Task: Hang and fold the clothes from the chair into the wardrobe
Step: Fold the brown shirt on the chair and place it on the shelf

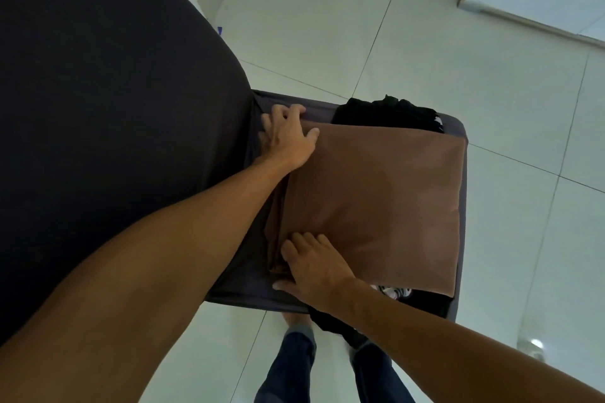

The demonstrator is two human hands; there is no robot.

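1. A folded brown garment (376, 206) is seen lying on the grey-covered chair seat (458, 127), over a black garment (389, 111) that shows at 12 o'clock of it and again at 6 o'clock, where a patch of black-and-white print (393, 292) peeks out.
2. The left hand (288, 137) is laid at the fold's 10 o'clock corner, fingers spread and nearly straight, thumb resting on the brown cloth; whether any fingertip is tucked beneath cannot be told.
3. The right hand (314, 265) is placed at the 7 o'clock corner, fingers loosely spread over the stacked edges, thumb flat on the seat cover just beside them.
4. The fold is judged finished and a lift to the wardrobe, not in view, is likely to be called for; nothing is gripped yet.
5. If only the top layer is caught, the stacked layers at 8 o'clock could be expected to slide apart and the fold to open.
6. The black garment beneath could be dragged along and dropped onto the tiled floor (327, 26), since part of it already hangs over the seat edge at 6 o'clock.
7. The far side at 3 o'clock is left unsupported and may sag when raised.
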